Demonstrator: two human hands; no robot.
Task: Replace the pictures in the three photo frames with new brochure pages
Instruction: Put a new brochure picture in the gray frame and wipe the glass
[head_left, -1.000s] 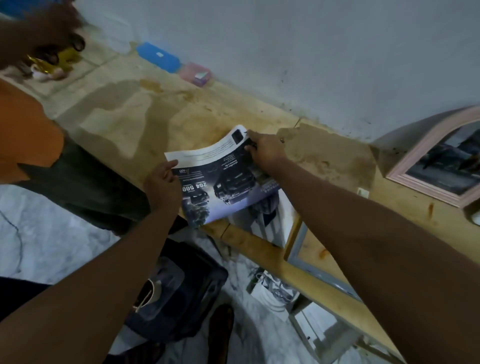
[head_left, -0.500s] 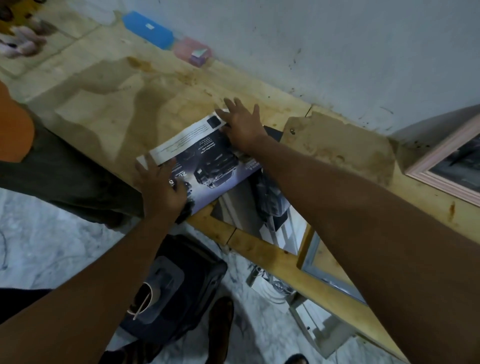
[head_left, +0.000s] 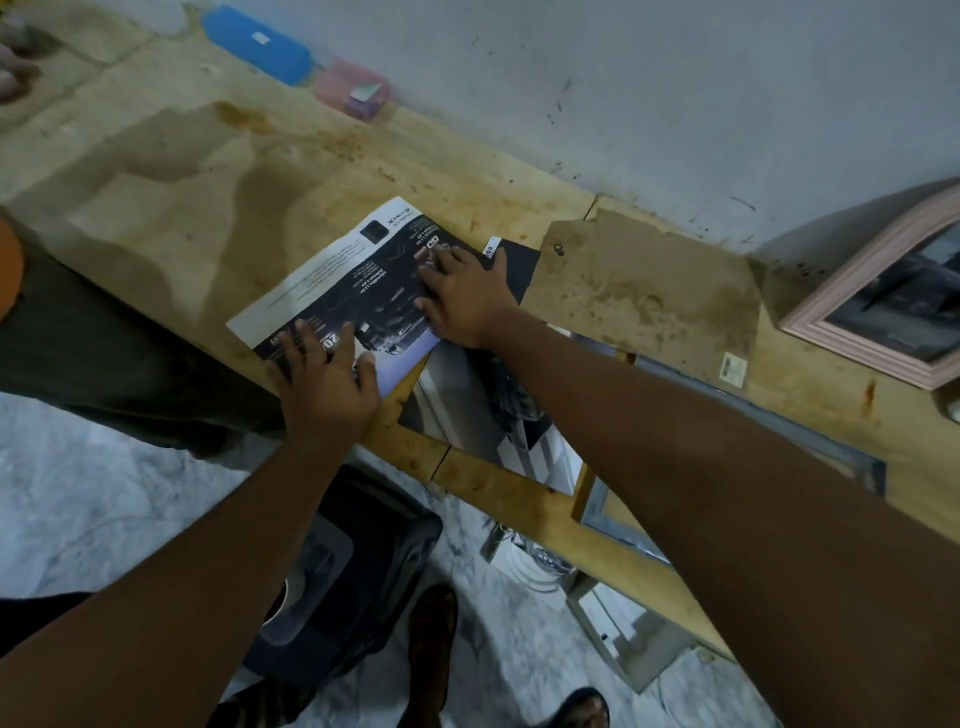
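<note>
A dark brochure page (head_left: 337, 280) with car pictures and a white margin lies flat on the wooden table (head_left: 171, 197). My left hand (head_left: 324, 382) presses its near corner with spread fingers. My right hand (head_left: 460, 296) presses flat on its far right part. Another printed page (head_left: 467, 410) lies under my right forearm, overhanging the table edge. A brown backing board (head_left: 644, 291) lies to the right. A grey frame (head_left: 727, 467) lies flat by the edge, partly hidden by my arm. A pink frame (head_left: 841, 306) holding a dark picture leans at the wall.
A blue case (head_left: 260, 44) and a pink box (head_left: 353, 93) sit by the wall at the back. Someone in dark trousers (head_left: 104, 353) stands at the table's left. A dark bag (head_left: 343, 577) and a white box (head_left: 623, 639) are on the floor below the edge.
The brochure page, held curled above the table a second ago, now lies flat. Both hands have gone from gripping its edges to pressing on it with flat fingers.
</note>
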